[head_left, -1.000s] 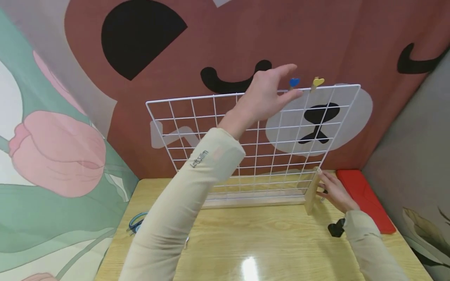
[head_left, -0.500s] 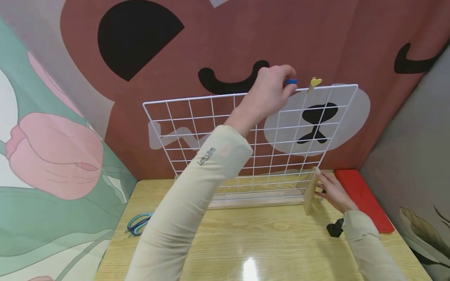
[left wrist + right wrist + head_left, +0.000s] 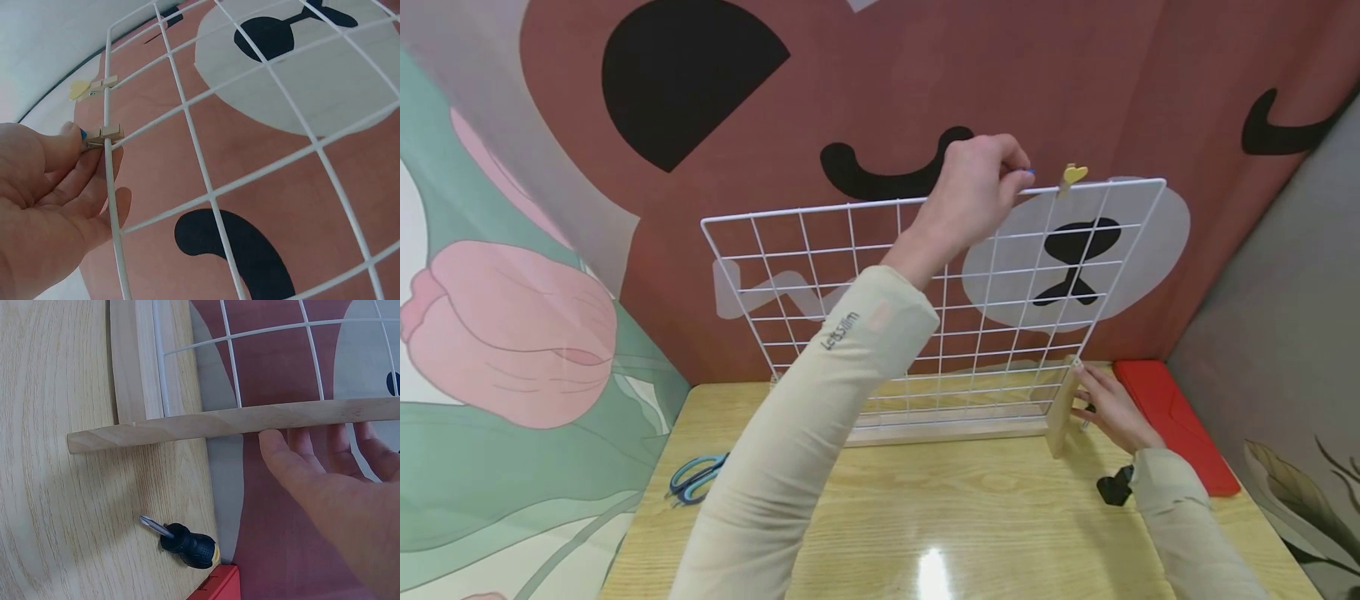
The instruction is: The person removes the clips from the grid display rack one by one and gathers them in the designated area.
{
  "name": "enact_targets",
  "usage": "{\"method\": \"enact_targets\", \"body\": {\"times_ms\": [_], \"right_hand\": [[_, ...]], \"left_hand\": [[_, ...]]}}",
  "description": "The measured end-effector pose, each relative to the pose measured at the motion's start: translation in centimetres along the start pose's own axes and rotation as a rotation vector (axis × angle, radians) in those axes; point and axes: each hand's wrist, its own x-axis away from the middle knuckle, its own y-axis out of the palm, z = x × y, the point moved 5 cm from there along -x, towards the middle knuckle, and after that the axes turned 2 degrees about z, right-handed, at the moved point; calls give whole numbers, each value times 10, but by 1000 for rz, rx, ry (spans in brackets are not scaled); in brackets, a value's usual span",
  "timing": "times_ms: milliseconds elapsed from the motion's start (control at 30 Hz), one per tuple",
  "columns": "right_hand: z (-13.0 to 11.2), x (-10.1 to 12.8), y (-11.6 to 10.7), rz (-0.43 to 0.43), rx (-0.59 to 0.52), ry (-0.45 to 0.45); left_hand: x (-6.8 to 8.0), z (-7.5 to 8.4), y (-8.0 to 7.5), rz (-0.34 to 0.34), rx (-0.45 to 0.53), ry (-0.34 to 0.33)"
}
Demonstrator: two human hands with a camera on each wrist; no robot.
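At the top wire of a white wire grid [image 3: 319,145], my left hand [image 3: 973,187] pinches a small wooden clothespin [image 3: 103,132] with a blue heart, between thumb and fingers. The clothespin's jaws sit at the wire; from the head view the hand covers nearly all of it. Close by on the same wire is a second clothespin [image 3: 1072,175] with a yellow heart. Low at the right, the fingertips of my right hand [image 3: 337,481] rest against the edge of the wooden side post [image 3: 237,420] that stands at the grid's end.
A stubby screwdriver [image 3: 190,547] lies just outside the post. Behind the right hand is a red case [image 3: 1172,425]. Blue-handled scissors [image 3: 696,479] lie at the table's left, partly under the left sleeve. A printed cloth hangs behind the grid.
The left thumb and fingers, spread apart around the blue-heart clothespin a second ago, have closed on it and now nearly cover the blue heart. The right hand stays at the post.
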Motion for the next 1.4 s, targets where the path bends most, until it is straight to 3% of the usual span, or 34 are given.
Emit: {"method": "enact_targets", "body": {"times_ms": [200, 600, 800, 1067, 1400], "right_hand": [[1, -1, 0, -2, -4, 2], [2, -1, -1, 9, 9, 4], [1, -2, 1, -10, -12, -2], [-1, -4, 2, -9, -6, 5], [2, -7, -3, -16, 18, 7]], "left_hand": [[1, 0, 2, -8, 22, -29], [6, -5, 1, 87, 140, -27], [9, -6, -7, 170, 233, -2], [20, -11, -23, 250, 279, 45], [39, -29, -36, 310, 399, -26]]}}
